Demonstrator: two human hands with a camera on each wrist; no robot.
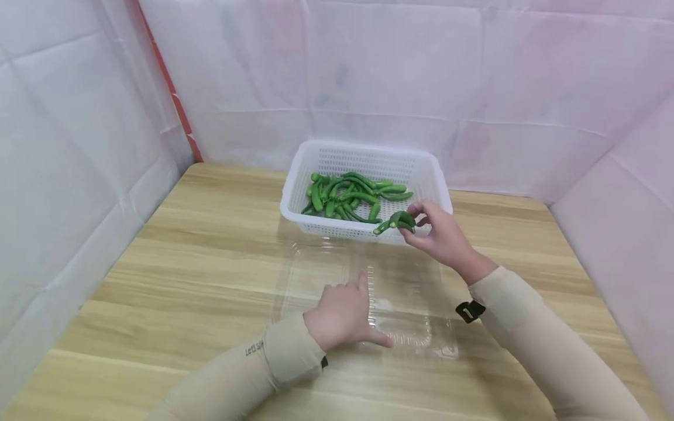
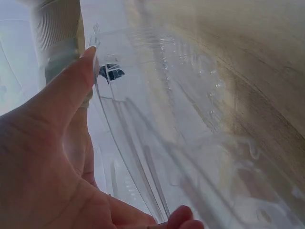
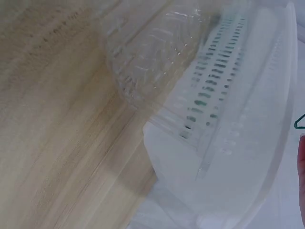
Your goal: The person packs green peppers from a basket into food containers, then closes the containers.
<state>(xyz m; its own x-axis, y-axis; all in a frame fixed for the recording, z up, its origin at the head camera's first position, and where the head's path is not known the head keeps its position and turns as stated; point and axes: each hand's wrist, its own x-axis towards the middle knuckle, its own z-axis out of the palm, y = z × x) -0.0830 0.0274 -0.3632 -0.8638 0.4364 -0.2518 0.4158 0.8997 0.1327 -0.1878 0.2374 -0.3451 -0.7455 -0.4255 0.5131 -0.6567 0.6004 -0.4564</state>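
Note:
Over the near right rim of the white basket (image 1: 292,199), my right hand (image 1: 434,234) pinches a few green peppers (image 1: 402,221) between thumb and fingers. More green peppers (image 1: 342,196) lie heaped inside that basket. A clear plastic container (image 1: 416,316) stands in front of it, unfolded into two halves. My left hand (image 1: 342,313) is at its middle, thumb and index finger spread wide. In the left wrist view, the left thumb (image 2: 78,78) touches the container's clear edge. Only a bit of the right hand (image 3: 302,176) shows at the right wrist view's margin.
The wooden table (image 1: 174,280) carries both containers. Pale sheeting walls (image 1: 395,70) rise behind and at both sides, with a red strip (image 1: 174,93) near the back left corner. The basket stands close to the back wall.

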